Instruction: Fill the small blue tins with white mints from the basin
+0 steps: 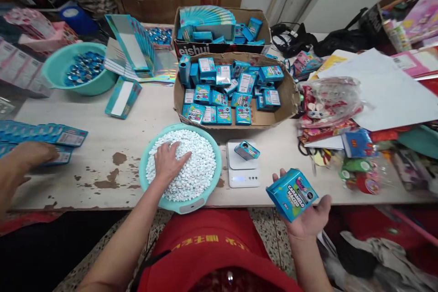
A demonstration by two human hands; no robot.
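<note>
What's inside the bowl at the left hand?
The bowl holds many small white pieces, with the left hand on top. Lower layers and the bowl's bottom are covered, so can't be seen.

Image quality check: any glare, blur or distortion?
Head view: lighting fairly even; held box has legible large lettering; scale display looks pale, digits unreadable; clear bag catches highlights; co-worker's hand looks soft; outer areas look stretched, wide-angle style.

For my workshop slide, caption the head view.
Left hand on white pieces in a bowl; right hand holding a blue box.
</note>
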